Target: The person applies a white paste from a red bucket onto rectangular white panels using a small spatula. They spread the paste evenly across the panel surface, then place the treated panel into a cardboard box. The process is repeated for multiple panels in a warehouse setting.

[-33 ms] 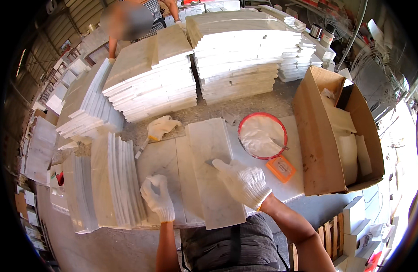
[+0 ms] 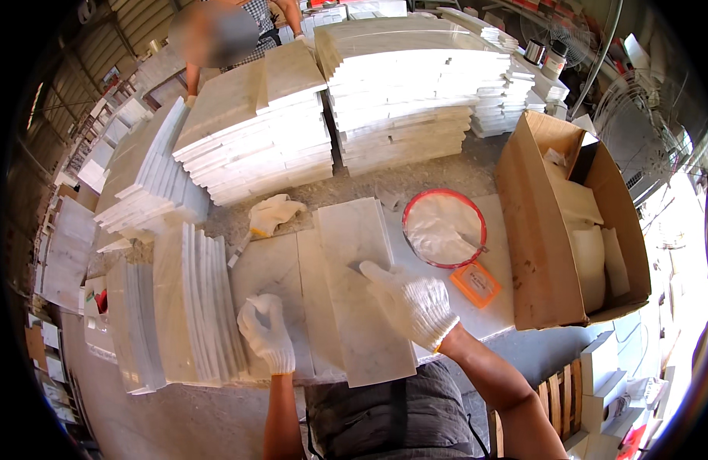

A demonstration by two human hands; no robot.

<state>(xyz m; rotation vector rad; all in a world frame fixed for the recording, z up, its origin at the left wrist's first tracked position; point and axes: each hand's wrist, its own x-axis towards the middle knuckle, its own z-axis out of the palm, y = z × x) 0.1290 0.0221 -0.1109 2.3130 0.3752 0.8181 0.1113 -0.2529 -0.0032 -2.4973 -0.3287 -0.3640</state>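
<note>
A long white-grey marble tile [image 2: 362, 307] lies on the worktable before me, its near end overhanging the edge. Over its right side is my right hand [image 2: 411, 307], in a white knit glove. Its fingers are closed, and whatever they hold is hidden by the glove. My left hand [image 2: 266, 331], gloved alike, rests by the tile's left side. Its thumb and fingers curve with a gap between them and nothing inside. Beyond the tile's right edge sit a red-rimmed round container [image 2: 444, 228] with whitish contents and a small orange packet [image 2: 475, 284].
Upright slabs [image 2: 189, 307] lean at the left; high tile stacks [image 2: 404, 100] stand behind. A crumpled glove [image 2: 276, 213] lies near a small brush-like tool [image 2: 241, 249]. An open cardboard box [image 2: 538, 230] with foam sheets bounds the right. Another person [image 2: 258, 34] works at the back.
My right hand has shifted very slightly up and left over the tile. A small dark tip that showed by its fingers is now out of sight. The left hand stays put.
</note>
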